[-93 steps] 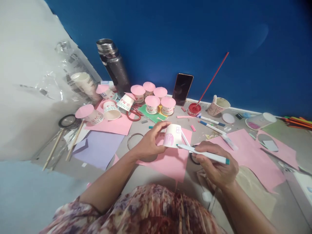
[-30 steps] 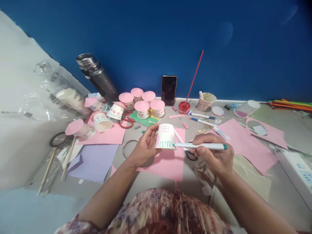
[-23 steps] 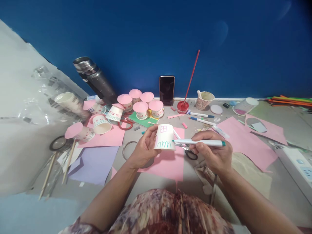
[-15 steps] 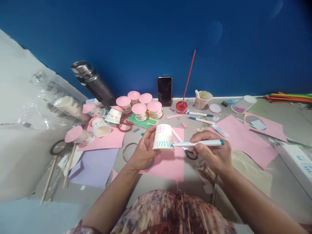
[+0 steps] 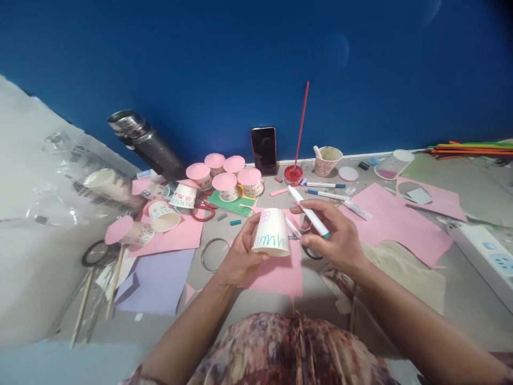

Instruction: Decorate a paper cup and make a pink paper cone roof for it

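Observation:
A white paper cup [image 5: 273,227] is upside down in the grip of my left hand [image 5: 240,251], its wide rim toward me. On its side are a pink window drawing and green zigzag strokes above the rim. My right hand [image 5: 334,235] pinches a white marker with a green end [image 5: 310,214], its tip pointing up and away, apart from the cup. Below the cup lies pink paper [image 5: 276,275], and scissors [image 5: 311,253] are partly hidden behind my right hand. To the left stand several decorated cups with pink paper roofs [image 5: 224,182].
A dark flask [image 5: 148,141] leans at the back left. A phone [image 5: 264,151] and a red glue pot with a stick [image 5: 293,175] are by the blue wall. Loose markers [image 5: 326,185] and cut pink paper [image 5: 401,224] lie right, near a power strip [image 5: 489,251].
My right hand has drawn the marker away from the cup and swung its tip upward. The cup is tilted slightly, and the whole view has shifted a little.

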